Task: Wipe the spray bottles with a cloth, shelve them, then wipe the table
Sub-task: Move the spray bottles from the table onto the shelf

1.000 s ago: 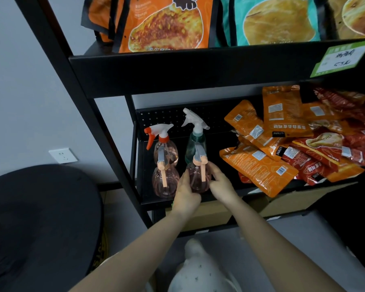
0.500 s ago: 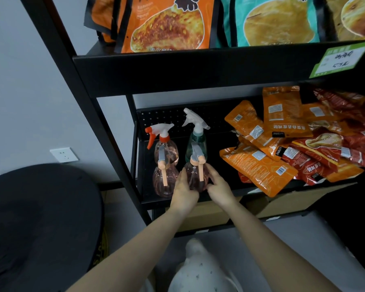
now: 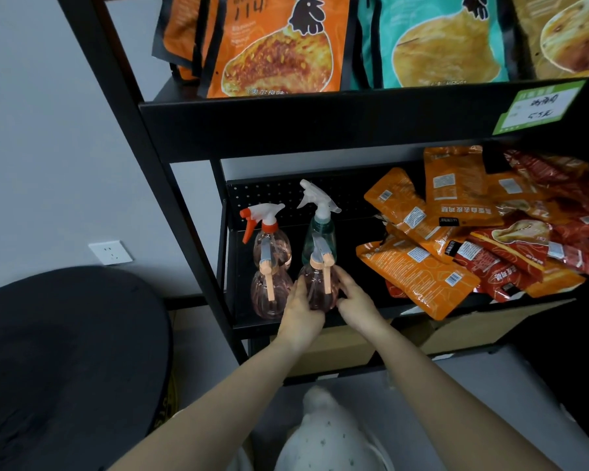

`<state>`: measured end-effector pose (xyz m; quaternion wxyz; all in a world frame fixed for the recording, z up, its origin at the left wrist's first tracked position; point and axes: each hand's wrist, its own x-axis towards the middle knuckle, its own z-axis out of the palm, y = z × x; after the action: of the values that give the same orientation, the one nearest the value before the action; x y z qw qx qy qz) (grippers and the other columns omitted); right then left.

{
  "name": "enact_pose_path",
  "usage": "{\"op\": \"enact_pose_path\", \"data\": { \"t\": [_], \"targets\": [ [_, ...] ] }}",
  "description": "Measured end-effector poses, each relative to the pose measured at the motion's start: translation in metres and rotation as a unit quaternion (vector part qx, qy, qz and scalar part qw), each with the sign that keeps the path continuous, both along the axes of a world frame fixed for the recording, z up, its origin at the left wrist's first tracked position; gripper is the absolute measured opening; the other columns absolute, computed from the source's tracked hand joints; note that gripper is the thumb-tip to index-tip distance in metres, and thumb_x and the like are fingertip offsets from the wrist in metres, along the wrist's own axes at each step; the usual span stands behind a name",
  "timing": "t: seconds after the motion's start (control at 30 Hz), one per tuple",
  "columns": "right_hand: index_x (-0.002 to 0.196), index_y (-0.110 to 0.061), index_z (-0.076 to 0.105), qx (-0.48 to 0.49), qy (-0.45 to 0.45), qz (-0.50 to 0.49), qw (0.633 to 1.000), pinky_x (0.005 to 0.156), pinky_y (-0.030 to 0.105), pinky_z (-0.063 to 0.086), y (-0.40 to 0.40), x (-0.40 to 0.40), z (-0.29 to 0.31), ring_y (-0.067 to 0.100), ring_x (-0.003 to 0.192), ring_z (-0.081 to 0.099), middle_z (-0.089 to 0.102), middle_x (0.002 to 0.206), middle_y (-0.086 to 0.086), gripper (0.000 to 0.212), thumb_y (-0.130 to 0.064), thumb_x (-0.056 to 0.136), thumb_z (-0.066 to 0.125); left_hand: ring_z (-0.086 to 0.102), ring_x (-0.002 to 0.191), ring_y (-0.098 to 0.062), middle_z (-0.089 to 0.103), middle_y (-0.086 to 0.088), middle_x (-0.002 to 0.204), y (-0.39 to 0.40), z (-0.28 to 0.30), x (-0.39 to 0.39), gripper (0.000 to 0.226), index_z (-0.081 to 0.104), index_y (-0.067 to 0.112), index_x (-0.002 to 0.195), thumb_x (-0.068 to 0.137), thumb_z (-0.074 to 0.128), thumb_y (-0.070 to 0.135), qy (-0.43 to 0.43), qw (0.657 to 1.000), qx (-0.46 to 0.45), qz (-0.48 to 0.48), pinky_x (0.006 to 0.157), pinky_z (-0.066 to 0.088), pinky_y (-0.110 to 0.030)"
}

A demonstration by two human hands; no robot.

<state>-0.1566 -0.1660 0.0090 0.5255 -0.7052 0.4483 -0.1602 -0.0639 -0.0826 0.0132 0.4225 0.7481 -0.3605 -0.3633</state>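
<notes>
Head view: both hands at the front edge of a black metal shelf (image 3: 320, 321), cupping a pink spray bottle with a peach trigger (image 3: 318, 287). Left hand (image 3: 301, 309) curled round the bottle's left flank; right hand (image 3: 356, 302) wrapped against its right flank, fingertips on the plastic. Bottle upright, base apparently on the shelf, front row.

Three more bottles already shelved: a matching pink bottle (image 3: 269, 297) just beside to the left, an orange-and-white-trigger bottle (image 3: 269, 239) behind that, and a teal bottle with a white trigger (image 3: 318, 229) directly behind the held one. No cloth in sight. Judging by that, wiping of bottles likely finished, shelving at its last piece and only needing release; table wipe presumably ahead, no table clearly shown.

Same shelf, right side: a loose heap of orange and red snack packets (image 3: 456, 239), close to the bottles but apart. Pegboard backing behind. Upper shelf with large chicken-print bags (image 3: 276, 45) and a green price tag (image 3: 538, 108). Grey wall with a white socket (image 3: 110, 253), a dark rounded seat (image 3: 65, 362) at left, cardboard boxes (image 3: 340, 348) below.
</notes>
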Motion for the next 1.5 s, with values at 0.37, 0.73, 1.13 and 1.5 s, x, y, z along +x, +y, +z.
{"op": "enact_pose_path", "data": {
  "t": [0.37, 0.73, 1.13, 1.5],
  "targets": [
    [0.147, -0.033, 0.024, 0.014, -0.003, 0.002, 1.000, 0.103, 0.035, 0.039, 0.002, -0.004, 0.007, 0.021, 0.128, 0.044, 0.047, 0.139, 0.003, 0.072, 0.007, 0.089, 0.040, 0.048, 0.119, -0.013, 0.050, -0.001, 0.133, 0.023, 0.036, -0.006, 0.067, 0.033, 0.018, 0.144, 0.082, 0.045, -0.005, 0.001, 0.997, 0.028, -0.075, 0.090, 0.038, -0.019],
    [0.136, -0.013, 0.049, -0.132, -0.081, -0.045, 0.987, 0.098, 0.019, 0.035, -0.016, 0.016, 0.094, 0.015, 0.126, 0.046, 0.052, 0.136, 0.002, 0.042, -0.004, 0.098, 0.037, 0.058, 0.104, 0.004, 0.059, 0.005, 0.121, 0.044, 0.141, 0.038, 0.042, 0.056, 0.012, 0.127, 0.091, 0.039, -0.004, -0.101, 0.982, -0.158, 0.038, 0.085, 0.041, -0.005],
    [0.132, 0.000, 0.046, -0.077, 0.197, 0.041, 0.976, 0.096, 0.036, 0.042, -0.052, 0.134, 0.117, 0.031, 0.118, 0.051, 0.053, 0.127, 0.019, 0.040, -0.023, 0.100, 0.034, 0.044, 0.130, -0.028, 0.044, -0.010, 0.145, -0.025, 0.116, 0.096, 0.047, 0.036, 0.017, 0.145, 0.098, 0.042, 0.017, 0.046, 0.975, -0.051, 0.212, 0.101, 0.037, -0.032],
    [0.130, -0.011, 0.048, 0.025, 0.104, 0.058, 0.993, 0.088, 0.036, 0.048, -0.059, 0.157, 0.100, 0.023, 0.108, 0.058, 0.062, 0.117, 0.009, 0.045, -0.038, 0.095, 0.041, 0.054, 0.110, -0.024, 0.056, -0.008, 0.127, -0.016, 0.108, 0.101, 0.036, 0.052, 0.023, 0.131, 0.099, 0.037, 0.026, 0.088, 0.976, -0.025, 0.198, 0.083, 0.046, -0.031]
  ]
}}
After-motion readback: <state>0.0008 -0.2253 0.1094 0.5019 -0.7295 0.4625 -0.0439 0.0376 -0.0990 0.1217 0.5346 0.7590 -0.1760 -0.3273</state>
